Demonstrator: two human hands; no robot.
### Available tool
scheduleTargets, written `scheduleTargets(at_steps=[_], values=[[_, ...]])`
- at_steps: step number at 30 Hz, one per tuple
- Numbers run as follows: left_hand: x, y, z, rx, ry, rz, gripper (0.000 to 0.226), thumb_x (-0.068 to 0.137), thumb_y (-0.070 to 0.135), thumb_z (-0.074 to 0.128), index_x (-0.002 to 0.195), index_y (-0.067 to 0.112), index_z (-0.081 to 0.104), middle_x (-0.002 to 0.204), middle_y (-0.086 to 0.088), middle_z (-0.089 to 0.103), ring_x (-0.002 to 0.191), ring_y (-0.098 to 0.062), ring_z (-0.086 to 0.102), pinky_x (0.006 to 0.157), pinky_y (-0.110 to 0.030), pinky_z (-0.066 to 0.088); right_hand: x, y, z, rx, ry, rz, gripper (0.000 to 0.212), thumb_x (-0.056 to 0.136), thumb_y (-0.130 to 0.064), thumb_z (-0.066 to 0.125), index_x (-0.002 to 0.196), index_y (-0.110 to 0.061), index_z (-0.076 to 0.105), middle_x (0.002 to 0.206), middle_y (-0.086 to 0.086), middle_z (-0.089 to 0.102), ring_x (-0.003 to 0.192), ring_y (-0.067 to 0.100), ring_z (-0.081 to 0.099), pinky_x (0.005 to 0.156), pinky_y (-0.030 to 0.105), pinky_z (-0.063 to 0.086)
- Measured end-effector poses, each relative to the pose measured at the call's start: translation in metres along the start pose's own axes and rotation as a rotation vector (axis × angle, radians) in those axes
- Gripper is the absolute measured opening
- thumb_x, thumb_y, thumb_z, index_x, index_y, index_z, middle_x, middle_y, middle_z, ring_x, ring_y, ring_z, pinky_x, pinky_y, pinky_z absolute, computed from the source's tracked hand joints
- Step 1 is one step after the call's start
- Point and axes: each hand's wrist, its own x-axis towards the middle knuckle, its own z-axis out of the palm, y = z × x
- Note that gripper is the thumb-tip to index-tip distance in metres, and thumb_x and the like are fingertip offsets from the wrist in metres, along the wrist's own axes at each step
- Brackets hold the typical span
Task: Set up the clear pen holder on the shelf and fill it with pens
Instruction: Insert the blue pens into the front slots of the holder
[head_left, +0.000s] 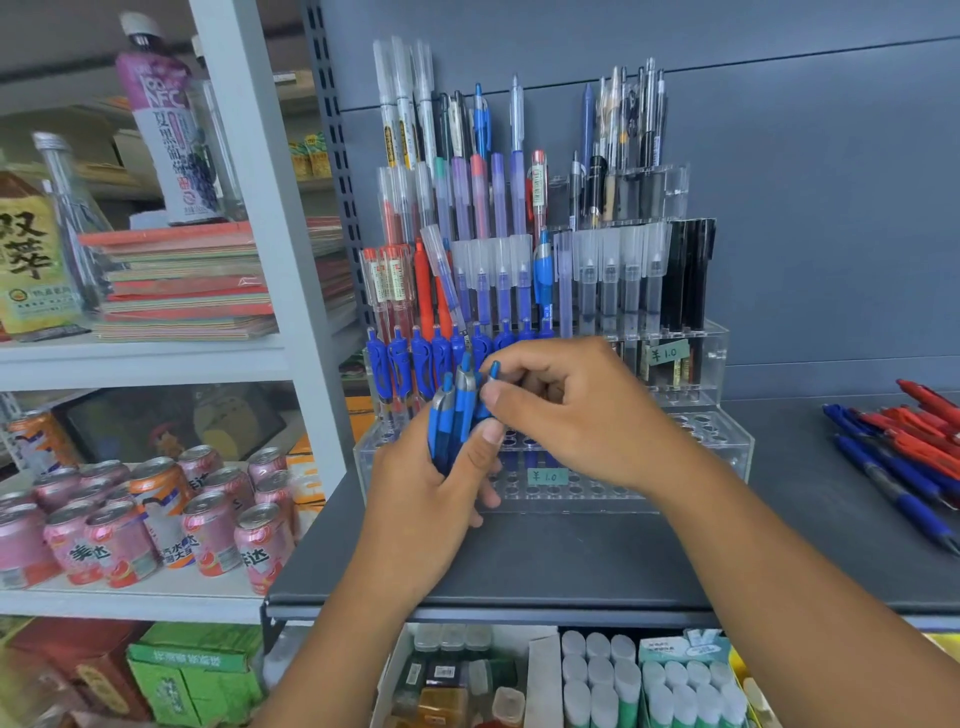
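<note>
**Hands and pens.** Your left hand (436, 499) grips a bundle of blue pens (453, 415) upright, with fingers and thumb curled round the barrels and the clicker ends up. Your right hand (582, 415) meets the bundle from the right. Its thumb and forefinger pinch a single blue pen (493, 371) near its top end, and its other fingers are curled behind.

**Holder.** Both hands are in front of the clear pen holder (727, 452), which stands on the dark shelf (571, 561) against the grey back panel (831, 208). The holder rises in steps away from your fingers.
- The lowest, front step lies just behind and beneath your knuckles. Its open holes show below your fingertips around the green price label (548, 475), and also to the right of your right wrist.
- A row of blue pens (410, 364) already stands in the step just above your left fingers, at the holder's left end.
- The higher steps beyond are packed with pens.

**Edges and room.**
- Left of your left hand, the holder's left wall sits close to the white shelf post (283, 291).
- Right of your right forearm, the shelf top is bare as far as a loose pile of red and blue pens (904, 457), well apart from the holder.
- Between your wrists and the shelf's front edge lies a band of bare shelf.
</note>
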Motion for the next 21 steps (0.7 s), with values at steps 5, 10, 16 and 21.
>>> scheduleTargets(at_steps=[5,10,16,21], values=[[0.0,0.002,0.001,-0.028,0.027,-0.038,0.022,0.086,0.045,0.055,0.096,0.027,0.058,0.074,0.002,0.069,0.051,-0.023,0.063,0.044,-0.04,0.053,0.002,0.0,-0.009,0.237,0.163,0.02,0.013,0.097,-0.014,0.058,0.097,-0.016,0.07,0.085,0.003,0.069,0.068,0.017,0.061,0.059,0.026,0.051],[0.0,0.002,0.002,0.001,0.036,-0.039,0.009,0.095,0.034,0.05,0.095,0.025,0.052,0.075,0.004,0.068,0.048,-0.03,0.059,0.043,-0.042,0.05,0.005,0.001,-0.011,0.442,0.264,0.008,0.017,0.102,-0.012,0.048,0.104,-0.007,0.064,0.09,0.007,0.072,0.071,0.023,0.065,0.046,0.035,0.048],[0.0,0.002,0.0,0.025,0.039,-0.048,0.009,0.099,0.016,0.049,0.093,0.023,0.051,0.066,-0.004,0.06,0.044,-0.019,0.052,0.042,-0.044,0.048,0.007,-0.002,-0.017,0.546,0.433,-0.013,0.019,0.104,-0.014,0.043,0.112,-0.013,0.06,0.083,0.008,0.062,0.066,0.027,0.064,0.045,0.032,0.05],[-0.001,0.002,0.0,0.01,0.019,-0.038,0.007,0.1,0.021,0.048,0.094,0.022,0.051,0.063,-0.01,0.055,0.045,-0.021,0.05,0.043,-0.043,0.047,0.009,-0.001,-0.024,0.463,0.569,0.014,0.022,0.103,-0.02,0.046,0.12,-0.016,0.06,0.084,0.005,0.063,0.065,0.031,0.059,0.042,0.03,0.049]])
